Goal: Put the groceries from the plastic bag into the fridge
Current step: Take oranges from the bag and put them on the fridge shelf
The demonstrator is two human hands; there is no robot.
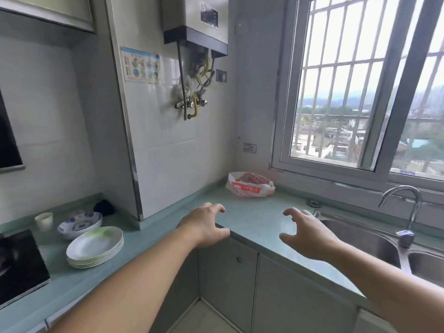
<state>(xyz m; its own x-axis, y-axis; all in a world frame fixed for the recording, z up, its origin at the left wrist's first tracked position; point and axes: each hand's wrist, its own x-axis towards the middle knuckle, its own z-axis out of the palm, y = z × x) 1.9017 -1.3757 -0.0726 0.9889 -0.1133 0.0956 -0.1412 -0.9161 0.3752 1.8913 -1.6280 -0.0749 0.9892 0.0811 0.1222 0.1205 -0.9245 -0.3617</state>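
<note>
A white plastic bag (pixel 249 185) with red print lies on the green countertop (pixel 259 219) in the far corner under the window, with reddish groceries showing inside. My left hand (pixel 206 224) hovers over the counter's inner corner, fingers spread and loosely curled, holding nothing. My right hand (pixel 307 234) is stretched out beside the sink, fingers likewise spread and empty. Both hands are well short of the bag. No fridge is in view.
A steel double sink (pixel 360 239) with a curved tap (pixel 406 212) lies to the right. Stacked plates (pixel 95 247), patterned bowls (pixel 80 223) and a small cup (pixel 44 219) sit on the left counter beside a black cooktop (pixel 19 265). A water heater (pixel 194 22) hangs on the wall.
</note>
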